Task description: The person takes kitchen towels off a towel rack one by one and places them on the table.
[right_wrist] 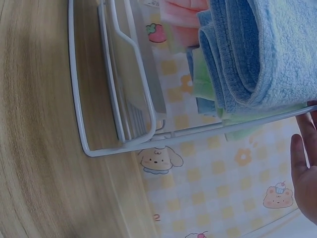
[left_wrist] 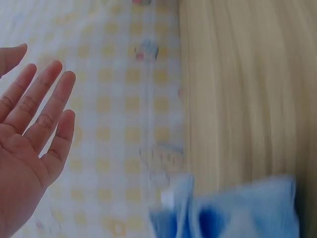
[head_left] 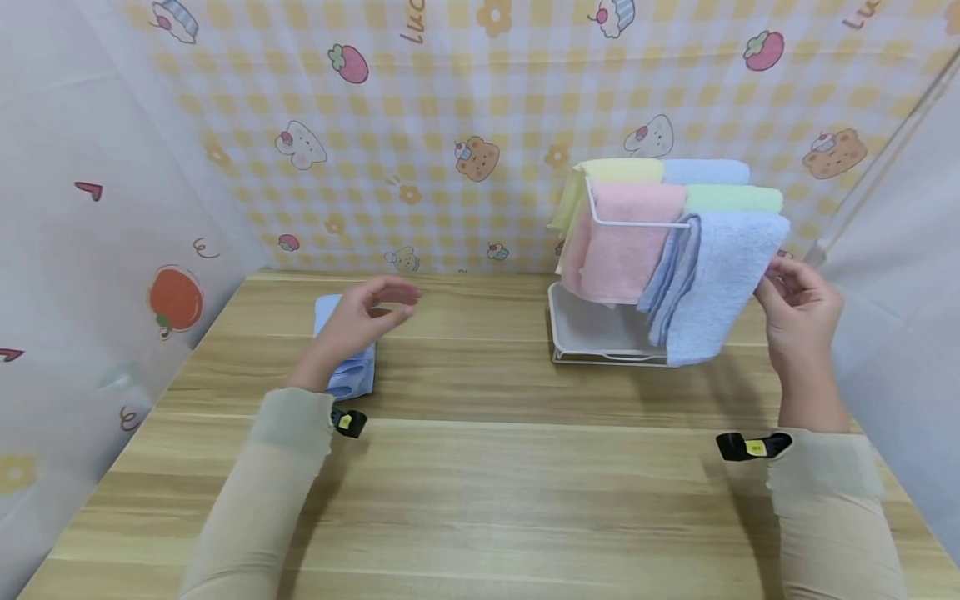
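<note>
A light blue towel [head_left: 723, 283] hangs folded over the front bar of a white wire rack [head_left: 637, 223]. My right hand [head_left: 801, 312] is at the towel's right edge, its fingers bent and fingertips by the cloth. In the right wrist view, the fingers [right_wrist: 304, 148] reach the rack's side wire beside the towel; whether they pinch anything is hidden. My left hand [head_left: 367, 315] hovers over a folded blue cloth [head_left: 352, 379] on the left of the table, holding nothing. Its fingers [left_wrist: 49, 116] are spread apart in the left wrist view.
Behind the hanging towel, the rack carries pink [head_left: 630, 242], yellow [head_left: 622, 171], green [head_left: 735, 198] and another blue towel [head_left: 705, 171]. A pale tray [head_left: 592, 321] forms its base. The wooden table [head_left: 480, 500] meets a checked curtain [head_left: 420, 100] at the back.
</note>
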### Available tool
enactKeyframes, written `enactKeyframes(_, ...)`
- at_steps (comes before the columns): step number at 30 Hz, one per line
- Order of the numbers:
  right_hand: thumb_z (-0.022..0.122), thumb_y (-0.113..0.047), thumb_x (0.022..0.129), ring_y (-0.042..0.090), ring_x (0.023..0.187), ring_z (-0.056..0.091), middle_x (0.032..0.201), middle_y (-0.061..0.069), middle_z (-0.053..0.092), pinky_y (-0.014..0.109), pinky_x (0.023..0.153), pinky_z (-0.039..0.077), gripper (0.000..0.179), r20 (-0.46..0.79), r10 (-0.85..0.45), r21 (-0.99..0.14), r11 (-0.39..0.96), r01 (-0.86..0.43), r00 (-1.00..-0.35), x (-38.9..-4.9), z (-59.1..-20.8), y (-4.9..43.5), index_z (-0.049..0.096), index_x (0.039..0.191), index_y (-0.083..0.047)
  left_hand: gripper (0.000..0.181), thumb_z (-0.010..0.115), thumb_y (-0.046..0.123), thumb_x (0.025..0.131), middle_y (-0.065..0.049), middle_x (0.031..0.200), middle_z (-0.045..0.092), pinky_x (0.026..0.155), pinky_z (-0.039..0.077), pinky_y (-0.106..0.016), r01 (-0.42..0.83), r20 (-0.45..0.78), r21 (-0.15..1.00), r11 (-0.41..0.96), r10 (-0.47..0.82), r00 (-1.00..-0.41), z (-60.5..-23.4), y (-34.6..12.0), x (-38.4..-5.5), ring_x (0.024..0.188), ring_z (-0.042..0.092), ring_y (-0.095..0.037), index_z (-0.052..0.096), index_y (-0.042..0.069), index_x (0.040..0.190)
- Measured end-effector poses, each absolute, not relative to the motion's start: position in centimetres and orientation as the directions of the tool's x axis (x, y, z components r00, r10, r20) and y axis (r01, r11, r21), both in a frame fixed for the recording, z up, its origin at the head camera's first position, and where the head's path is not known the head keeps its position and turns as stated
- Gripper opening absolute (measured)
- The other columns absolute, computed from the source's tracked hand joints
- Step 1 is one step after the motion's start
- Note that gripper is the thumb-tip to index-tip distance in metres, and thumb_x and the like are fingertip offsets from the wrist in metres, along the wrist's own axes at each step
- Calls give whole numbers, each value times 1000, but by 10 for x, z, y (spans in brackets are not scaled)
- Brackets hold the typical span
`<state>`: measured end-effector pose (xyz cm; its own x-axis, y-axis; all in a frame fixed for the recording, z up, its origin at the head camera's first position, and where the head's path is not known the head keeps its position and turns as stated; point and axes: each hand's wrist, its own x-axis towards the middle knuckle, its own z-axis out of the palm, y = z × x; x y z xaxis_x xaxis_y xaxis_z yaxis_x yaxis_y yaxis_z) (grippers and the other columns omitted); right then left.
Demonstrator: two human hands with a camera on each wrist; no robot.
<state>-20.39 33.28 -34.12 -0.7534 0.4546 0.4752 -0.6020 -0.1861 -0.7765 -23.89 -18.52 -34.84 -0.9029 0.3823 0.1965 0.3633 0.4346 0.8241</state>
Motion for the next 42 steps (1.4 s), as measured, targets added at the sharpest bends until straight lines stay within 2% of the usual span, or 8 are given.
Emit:
enactKeyframes(2, 65, 19, 83, 14, 87, 70, 90, 8, 74, 17, 77, 58, 15, 477, 451, -772, -195, -604, -755, -204, -341, 333, 72, 93, 10, 34, 64, 13, 97, -14, 129, 65, 99, 52, -44, 372, 185, 828, 420, 421, -888, -349, -171, -237, 121, 61, -29, 58, 6, 130)
enactKeyframes(6, 65, 20, 83, 14, 86, 70, 88, 9, 74, 17, 77, 58, 15, 480, 446, -765, -209, -609, -755, -205, -341, 332, 71, 93, 11, 36, 64, 15, 98, -11, 128, 66, 101, 50, -50, 392, 177, 828, 401, 477, -861, -351, -143, -234, 121, 61, -27, 57, 9, 132)
enactKeyframes(13, 66, 18, 83, 14, 84, 69, 84, 8, 73, 17, 77, 58, 12, 468, 463, -770, -204, -604, -753, -204, -341, 330, 71, 91, 11, 38, 64, 13, 98, -7, 127, 67, 100, 51, -45, 425, 220, 851, 309, 525, -822, -352, -101, -232, 119, 62, -22, 55, 11, 135)
enactKeyframes(17, 65, 19, 83, 15, 84, 70, 84, 9, 73, 18, 77, 58, 12, 473, 453, -760, -224, -610, -756, -202, -341, 330, 70, 93, 13, 37, 64, 11, 97, -9, 125, 68, 97, 54, -42, 471, 286, 847, 246, 536, -794, -348, -77, -233, 116, 64, -21, 56, 10, 133)
enactKeyframes(26, 64, 20, 83, 14, 80, 68, 82, 8, 73, 17, 74, 57, 16, 485, 478, -753, -198, -627, -733, -203, -340, 328, 73, 89, 9, 37, 64, 10, 97, -12, 125, 68, 92, 56, -36, 538, 390, 834, 118, 565, -727, -332, -29, -241, 113, 65, -19, 56, 8, 132)
enactKeyframes(36, 64, 20, 83, 14, 81, 68, 83, 8, 73, 17, 76, 57, 14, 483, 474, -755, -200, -625, -736, -204, -342, 332, 72, 91, 10, 43, 65, 14, 97, -11, 128, 66, 90, 55, -27, 569, 412, 821, 44, 644, -645, -319, 10, -237, 113, 65, -17, 52, 5, 137)
enactKeyframes(42, 66, 19, 83, 15, 83, 69, 84, 9, 73, 18, 76, 58, 13, 466, 478, -756, -223, -615, -745, -204, -342, 332, 72, 91, 11, 47, 64, 10, 97, -16, 133, 63, 95, 54, -26, 545, 411, 839, -5, 662, -627, -322, 32, -230, 120, 63, -21, 48, 3, 141)
